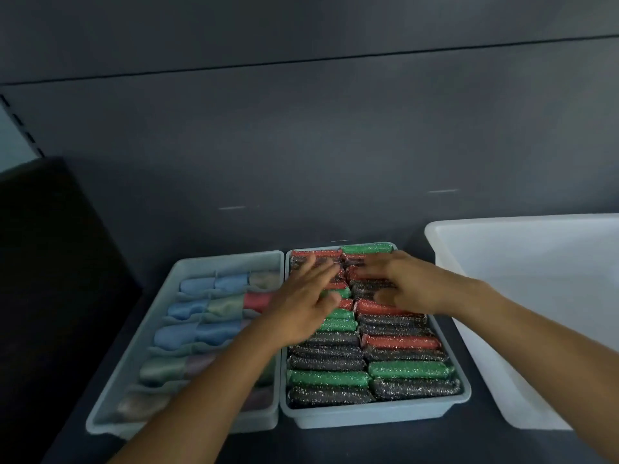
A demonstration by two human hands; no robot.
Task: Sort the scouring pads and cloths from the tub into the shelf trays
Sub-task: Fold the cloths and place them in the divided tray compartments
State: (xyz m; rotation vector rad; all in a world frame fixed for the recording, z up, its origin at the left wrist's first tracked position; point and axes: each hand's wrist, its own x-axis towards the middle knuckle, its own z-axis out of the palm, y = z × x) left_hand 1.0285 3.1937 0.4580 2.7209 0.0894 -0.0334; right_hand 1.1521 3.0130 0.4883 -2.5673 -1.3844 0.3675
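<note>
Dark shelf (368, 443) holds two trays (375, 418), one tub (522, 346), two hands (407, 284).

No readable text anywhere — no labels, brands or numbers.

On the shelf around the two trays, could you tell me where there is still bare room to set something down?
Bare shelf runs along the front edge before both trays, and behind them to the back wall. The white tub shows nothing inside. The scouring pad tray and cloth tray are packed full and sit nearly touching.

Dark shelf surface (368, 443), grey back panel (301, 145).
</note>
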